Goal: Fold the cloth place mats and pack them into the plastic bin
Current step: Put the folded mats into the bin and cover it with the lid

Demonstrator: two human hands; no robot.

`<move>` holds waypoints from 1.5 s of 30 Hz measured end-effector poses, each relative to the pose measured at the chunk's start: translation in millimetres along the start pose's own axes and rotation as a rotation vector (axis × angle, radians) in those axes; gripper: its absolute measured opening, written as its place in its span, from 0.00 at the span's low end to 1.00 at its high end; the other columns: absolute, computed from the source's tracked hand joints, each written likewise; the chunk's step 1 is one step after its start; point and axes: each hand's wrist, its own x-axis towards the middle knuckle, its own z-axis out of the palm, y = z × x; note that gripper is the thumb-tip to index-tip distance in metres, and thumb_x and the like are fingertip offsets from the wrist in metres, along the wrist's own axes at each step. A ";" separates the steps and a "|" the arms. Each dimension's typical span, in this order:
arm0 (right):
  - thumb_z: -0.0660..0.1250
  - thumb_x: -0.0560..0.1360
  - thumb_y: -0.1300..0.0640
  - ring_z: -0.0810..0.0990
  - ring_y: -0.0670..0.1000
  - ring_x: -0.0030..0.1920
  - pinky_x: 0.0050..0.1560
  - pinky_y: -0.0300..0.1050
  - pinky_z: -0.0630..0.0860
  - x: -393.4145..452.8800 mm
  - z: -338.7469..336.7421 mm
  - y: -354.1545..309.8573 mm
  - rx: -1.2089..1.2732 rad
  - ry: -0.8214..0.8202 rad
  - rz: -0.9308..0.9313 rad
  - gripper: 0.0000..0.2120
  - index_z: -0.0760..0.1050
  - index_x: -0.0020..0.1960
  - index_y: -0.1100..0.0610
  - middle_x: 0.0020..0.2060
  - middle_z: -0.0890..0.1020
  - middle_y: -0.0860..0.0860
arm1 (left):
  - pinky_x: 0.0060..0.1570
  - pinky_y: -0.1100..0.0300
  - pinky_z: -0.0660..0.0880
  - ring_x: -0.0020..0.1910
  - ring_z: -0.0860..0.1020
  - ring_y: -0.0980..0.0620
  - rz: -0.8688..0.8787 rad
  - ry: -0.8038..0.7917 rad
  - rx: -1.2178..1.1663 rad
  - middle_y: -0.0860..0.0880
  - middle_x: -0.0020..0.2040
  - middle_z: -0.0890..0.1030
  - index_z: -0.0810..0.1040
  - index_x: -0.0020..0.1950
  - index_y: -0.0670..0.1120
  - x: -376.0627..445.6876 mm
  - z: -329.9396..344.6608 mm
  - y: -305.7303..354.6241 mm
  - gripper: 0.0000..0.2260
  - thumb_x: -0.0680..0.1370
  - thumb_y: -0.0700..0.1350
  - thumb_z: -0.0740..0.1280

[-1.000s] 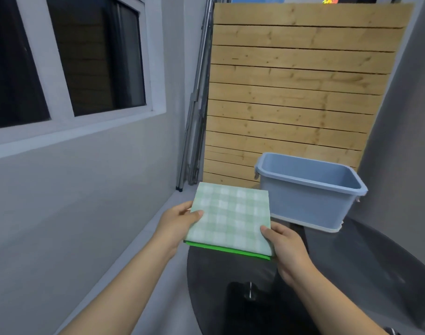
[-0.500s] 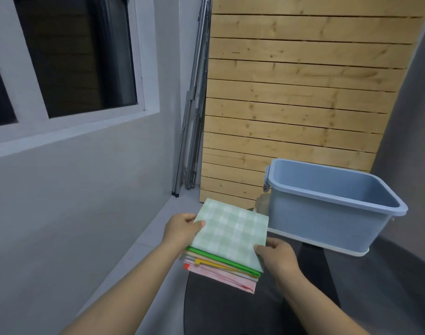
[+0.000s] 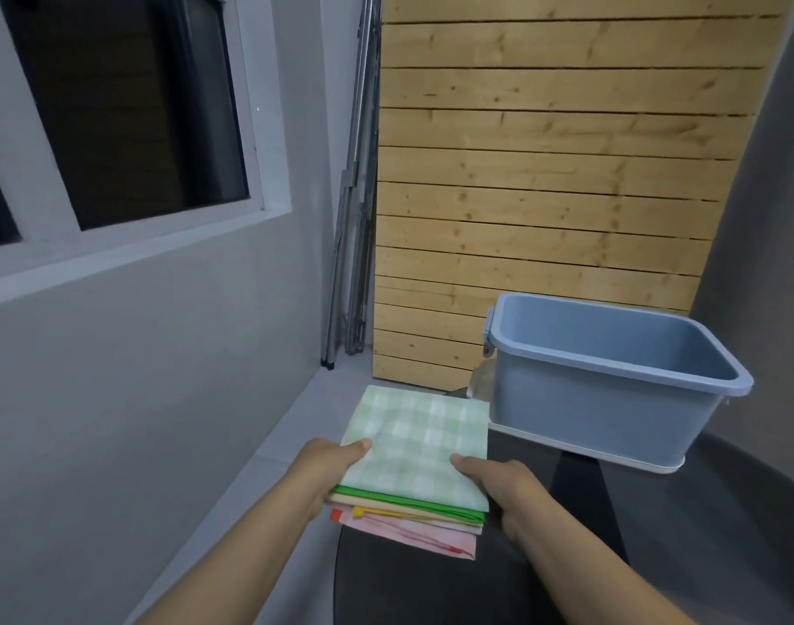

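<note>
Hands (image 3: 329,466) grip place mats (image 3: 420,444) between them.

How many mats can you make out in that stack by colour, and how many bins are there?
Judged by visible edges only, so the stack, gripped by the left hand and right hand, may hide more layers:
Green check mat: 1
Bright green mat: 1
Beige mat: 1
Pink mat: 1
Blue bin: 1
Total: 5
</note>
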 end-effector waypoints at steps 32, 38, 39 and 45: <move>0.59 0.76 0.39 0.79 0.56 0.54 0.61 0.55 0.74 -35.9 -197.7 -134.2 -0.501 0.280 -0.443 0.26 0.68 0.67 0.53 0.56 0.80 0.53 | 0.46 0.61 0.73 0.51 0.80 0.53 0.436 -0.317 0.103 0.53 0.54 0.82 0.79 0.57 0.50 -58.2 160.0 175.0 0.18 0.79 0.60 0.60; 0.56 0.79 0.43 0.80 0.57 0.52 0.57 0.50 0.76 -29.9 -202.3 -142.8 -0.506 0.273 -0.403 0.21 0.72 0.65 0.55 0.54 0.81 0.55 | 0.59 0.54 0.74 0.52 0.80 0.51 0.379 -0.296 0.253 0.51 0.53 0.83 0.80 0.57 0.49 -44.2 172.1 188.3 0.21 0.77 0.63 0.59; 0.56 0.79 0.43 0.80 0.56 0.52 0.55 0.50 0.77 -29.4 -202.8 -143.5 -0.509 0.280 -0.399 0.21 0.72 0.64 0.55 0.53 0.81 0.55 | 0.60 0.53 0.74 0.52 0.80 0.50 0.372 -0.285 0.268 0.50 0.53 0.83 0.80 0.57 0.48 -42.6 173.5 190.3 0.21 0.77 0.63 0.59; 0.55 0.79 0.43 0.81 0.56 0.51 0.55 0.52 0.78 -38.4 -207.9 -141.3 -0.575 0.308 -0.405 0.20 0.72 0.63 0.55 0.52 0.81 0.55 | 0.57 0.52 0.77 0.50 0.81 0.48 0.328 -0.261 0.280 0.49 0.51 0.83 0.78 0.55 0.46 -52.3 171.8 191.3 0.21 0.77 0.62 0.61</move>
